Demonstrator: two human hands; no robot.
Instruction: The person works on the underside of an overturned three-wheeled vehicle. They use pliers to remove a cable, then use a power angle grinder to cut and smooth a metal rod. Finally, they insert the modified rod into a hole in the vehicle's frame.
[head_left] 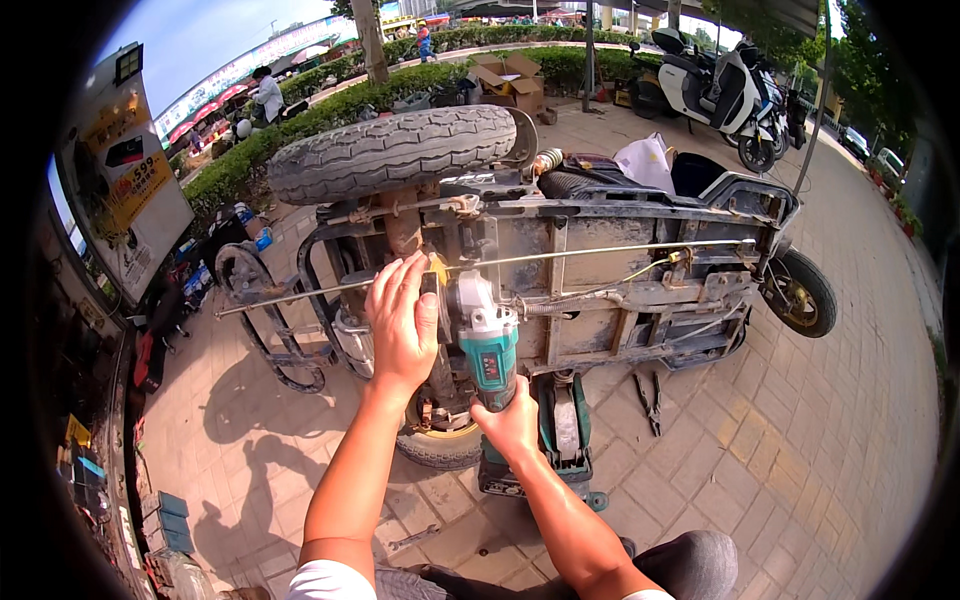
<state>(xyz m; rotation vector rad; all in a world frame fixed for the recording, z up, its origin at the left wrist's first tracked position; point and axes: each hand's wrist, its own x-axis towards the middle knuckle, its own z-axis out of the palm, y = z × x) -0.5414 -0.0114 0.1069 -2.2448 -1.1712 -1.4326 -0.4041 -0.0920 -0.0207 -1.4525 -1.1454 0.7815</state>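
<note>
My right hand [508, 425] is wrapped around the rear body of a teal and grey angle grinder [490, 360]. The grinder's metal head points away from me, beside my left hand [402, 320]. That hand's fingers are stretched forward and its thumb points up. A long thin metal rod [600, 253] runs across, passing behind the left fingers, which hide part of it; whether they press on it is unclear. Beneath lies a tricycle tipped on its side, its rusty frame [585, 235] facing me. My left hand partly hides the grinder's disc.
A large rear tyre [395, 155] sticks up at the far side; a front wheel [798, 293] is at right. A green floor jack [565, 430] stands below the frame. Pliers [650, 402] and a wrench [414, 538] lie on the paving. Parked scooters [715, 90] stand beyond.
</note>
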